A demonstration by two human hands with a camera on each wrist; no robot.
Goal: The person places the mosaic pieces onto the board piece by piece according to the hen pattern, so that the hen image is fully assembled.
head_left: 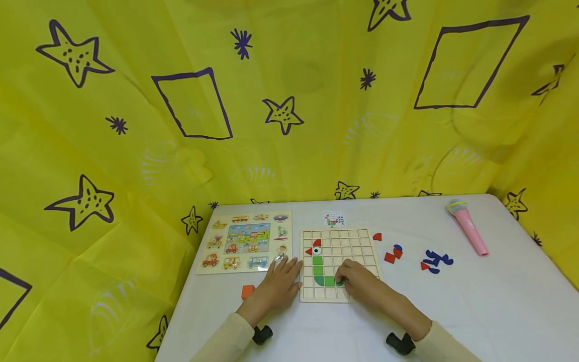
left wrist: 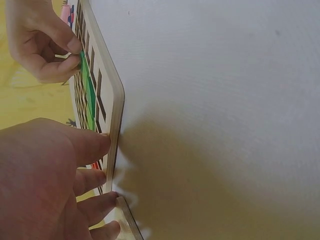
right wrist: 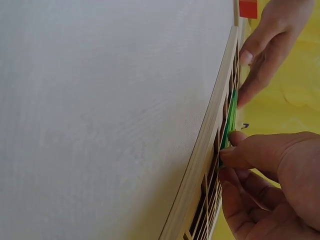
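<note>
A wooden grid board (head_left: 353, 246) lies on the white table. In its cells a bird shape shows: red pieces (head_left: 317, 243) at the top, a white eye tile (head_left: 317, 251), green squares (head_left: 318, 265) below, and a dark green rounded piece (head_left: 319, 281) at the bend. My right hand (head_left: 362, 283) pinches another dark green piece (right wrist: 223, 158) between thumb and fingers, low over the board beside the last green square. My left hand (head_left: 283, 280) rests at the board's left edge, fingers loosely extended, thumb (left wrist: 97, 145) touching the rim.
Left of the board lies a picture puzzle (head_left: 205, 270), with a red-orange block (head_left: 248, 291) in front. Behind stands a small pattern card (head_left: 333, 219). To the right are loose red pieces (head_left: 389, 257), several blue pieces (head_left: 436, 258) and a pink microphone (head_left: 472, 231).
</note>
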